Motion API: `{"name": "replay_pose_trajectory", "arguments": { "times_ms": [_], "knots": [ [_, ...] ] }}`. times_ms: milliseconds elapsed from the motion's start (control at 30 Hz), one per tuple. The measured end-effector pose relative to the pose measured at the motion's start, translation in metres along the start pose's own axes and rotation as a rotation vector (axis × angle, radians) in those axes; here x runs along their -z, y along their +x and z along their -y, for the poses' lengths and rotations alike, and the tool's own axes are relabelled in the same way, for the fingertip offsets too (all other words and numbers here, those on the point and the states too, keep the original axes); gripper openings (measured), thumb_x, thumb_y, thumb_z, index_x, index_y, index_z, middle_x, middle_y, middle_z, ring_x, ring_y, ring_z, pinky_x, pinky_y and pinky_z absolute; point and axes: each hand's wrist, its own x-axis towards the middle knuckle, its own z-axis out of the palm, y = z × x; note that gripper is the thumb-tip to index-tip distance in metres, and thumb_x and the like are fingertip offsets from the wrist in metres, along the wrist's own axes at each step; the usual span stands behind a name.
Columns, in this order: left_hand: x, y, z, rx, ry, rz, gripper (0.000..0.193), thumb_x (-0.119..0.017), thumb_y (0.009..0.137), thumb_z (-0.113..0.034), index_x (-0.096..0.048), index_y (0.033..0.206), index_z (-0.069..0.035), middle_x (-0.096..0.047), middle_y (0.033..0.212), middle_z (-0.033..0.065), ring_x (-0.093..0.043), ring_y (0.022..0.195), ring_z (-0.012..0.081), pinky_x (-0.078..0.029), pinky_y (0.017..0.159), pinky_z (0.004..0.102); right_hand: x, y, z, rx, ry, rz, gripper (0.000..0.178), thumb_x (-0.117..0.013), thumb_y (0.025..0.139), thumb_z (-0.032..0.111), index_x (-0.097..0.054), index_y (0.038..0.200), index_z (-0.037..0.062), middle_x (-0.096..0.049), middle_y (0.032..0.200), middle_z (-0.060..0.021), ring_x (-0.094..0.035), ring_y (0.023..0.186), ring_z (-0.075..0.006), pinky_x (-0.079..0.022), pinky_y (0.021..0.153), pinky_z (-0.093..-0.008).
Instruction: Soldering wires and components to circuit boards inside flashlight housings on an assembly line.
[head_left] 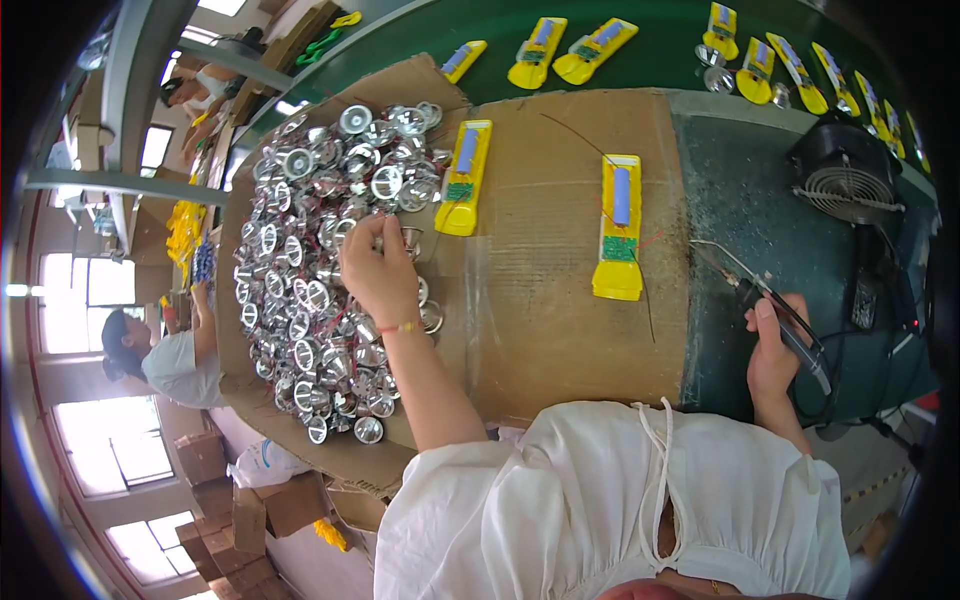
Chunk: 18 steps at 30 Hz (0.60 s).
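My left hand (380, 270) reaches into a heap of silvery reflector cups (300, 300) with thin red wires. Its fingertips are pinched together; what they hold, if anything, is hidden among the cups. In my right hand (776, 350) is a soldering iron (790, 330) with a black cable, its bent tip pointing left. On the cardboard between my hands lies a yellow flashlight housing (618, 282) with a blue battery (621, 195), a green circuit board (618, 248) and loose wires. Another such yellow housing (460, 216) rests beside the heap.
Cardboard (540, 340) covers part of the green bench. More yellow housings (530, 72) line its far side. A small black fan (846, 170) stands at the right. Two people (165, 350) work at the left, near stacked cartons (225, 540).
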Motion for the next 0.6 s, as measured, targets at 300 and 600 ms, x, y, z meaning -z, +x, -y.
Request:
{"name": "replay_pose_trajectory", "arguments": {
  "times_ms": [300,600],
  "knots": [
    [-0.020,-0.078,-0.109,0.235,-0.565,0.754,0.017,-0.063,0.079,-0.008,-0.066,0.091,0.002,-0.067,0.069,0.0089,-0.063,0.058,0.0113,-0.049,0.056,0.0245,-0.024,0.000,0.008,0.189,-0.089,0.239,0.014,-0.067,0.077,0.007,-0.057,0.083,0.0008,-0.057,0.070,-0.0031,-0.052,0.060,-0.0073,-0.042,0.055,-0.0215],
    [-0.046,-0.100,-0.113,0.174,-0.533,0.581,0.008,-0.067,0.076,-0.008,-0.063,0.075,-0.001,-0.063,0.067,0.0097,-0.061,0.056,0.0173,-0.046,0.051,0.0276,-0.042,0.000,-0.003,0.223,-0.091,0.282,0.014,-0.069,0.076,0.008,-0.057,0.080,0.0011,-0.056,0.065,-0.0019,-0.049,0.056,-0.0055,-0.039,0.050,-0.0211]
  ]
}}
